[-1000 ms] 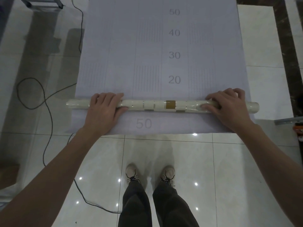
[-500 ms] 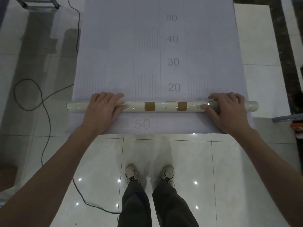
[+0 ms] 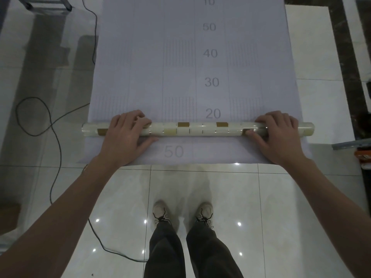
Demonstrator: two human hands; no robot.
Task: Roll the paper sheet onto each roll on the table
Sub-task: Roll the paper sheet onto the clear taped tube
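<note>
Over a glossy white tiled floor (image 3: pixel 200 187) spreads a wide pale-grey printed paper sheet (image 3: pixel 180 67). A long cream roll with brown tape patches (image 3: pixel 200 129) crosses its near end. The left hand (image 3: pixel 124 140) and right hand (image 3: pixel 280 137) grasp the roll towards its ends; even forward pressure should keep it square.

A black cable (image 3: pixel 51 124) is looping across the tiled floor (image 3: pixel 200 187) at left. A metal frame (image 3: pixel 48 8) is standing at upper left. Shoes (image 3: pixel 160 211) are standing at lower centre. An orange item (image 3: pixel 363 154) is lying at the right edge.
</note>
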